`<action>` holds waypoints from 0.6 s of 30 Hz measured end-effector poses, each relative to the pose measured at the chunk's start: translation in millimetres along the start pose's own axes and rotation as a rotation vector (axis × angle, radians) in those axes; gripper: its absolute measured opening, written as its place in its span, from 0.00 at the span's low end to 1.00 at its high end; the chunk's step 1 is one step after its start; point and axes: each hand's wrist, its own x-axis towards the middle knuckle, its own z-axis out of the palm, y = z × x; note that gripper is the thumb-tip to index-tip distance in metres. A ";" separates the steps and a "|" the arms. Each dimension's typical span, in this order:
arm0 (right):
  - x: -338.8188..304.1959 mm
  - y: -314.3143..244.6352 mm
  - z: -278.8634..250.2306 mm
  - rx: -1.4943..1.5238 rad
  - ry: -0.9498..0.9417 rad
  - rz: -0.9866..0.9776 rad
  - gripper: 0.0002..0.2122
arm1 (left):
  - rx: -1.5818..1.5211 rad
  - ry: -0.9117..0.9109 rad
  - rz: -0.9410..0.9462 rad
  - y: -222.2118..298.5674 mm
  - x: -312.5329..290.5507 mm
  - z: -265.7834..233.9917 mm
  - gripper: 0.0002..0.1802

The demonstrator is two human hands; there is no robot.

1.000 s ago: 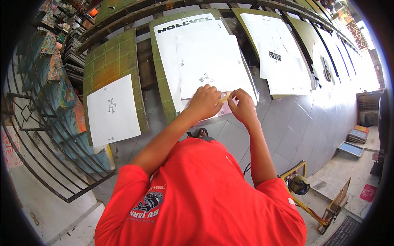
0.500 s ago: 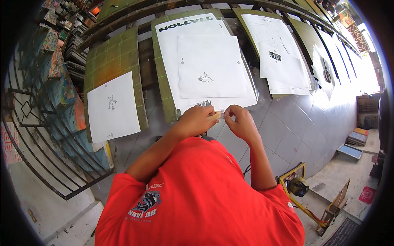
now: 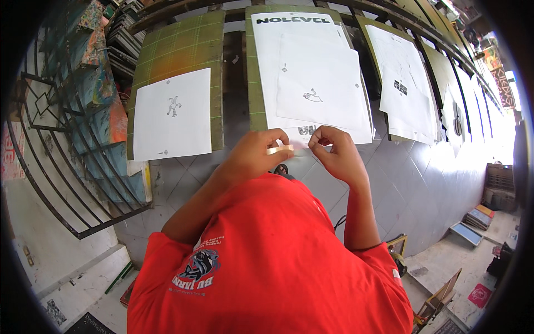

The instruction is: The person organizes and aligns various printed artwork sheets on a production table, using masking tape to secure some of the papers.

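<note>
Left hand (image 3: 255,154) and right hand (image 3: 341,157) have pulled back off the paper sheets (image 3: 318,80) since the first frame, now by the near edge of the second green board (image 3: 253,78) from the left. Left fingers grip a tape roll (image 3: 279,150); right ones look pinched on a pale tape strip (image 3: 301,146). Risk imo: uneven pulling twists it onto itself, or a dangling end snags the pile.

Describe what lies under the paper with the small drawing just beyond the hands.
Under the paper shows a larger white sheet with bold black lettering, on a green board. Dark print peeks out below. Whatever the paper covers cannot be seen.
</note>
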 end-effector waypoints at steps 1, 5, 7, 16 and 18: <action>-0.1 -9.4 1.9 -0.026 -0.024 -0.006 0.05 | -0.091 0.011 0.003 -4.0 -7.0 -5.5 0.14; -6.0 -43.4 20.4 -0.079 -0.035 -0.106 0.05 | -0.131 0.034 -0.023 -4.6 -35.6 -33.7 0.11; -9.6 -61.3 35.3 -0.098 -0.002 -0.155 0.05 | 0.012 0.063 -0.006 -1.1 -50.9 -51.7 0.11; -70.1 -198.7 80.8 -0.306 0.387 -0.596 0.04 | 0.526 0.322 0.772 19.7 -161.5 -148.8 0.09; -94.6 -231.7 88.1 -0.382 0.476 -0.761 0.05 | 0.684 0.650 1.007 32.5 -193.4 -158.2 0.10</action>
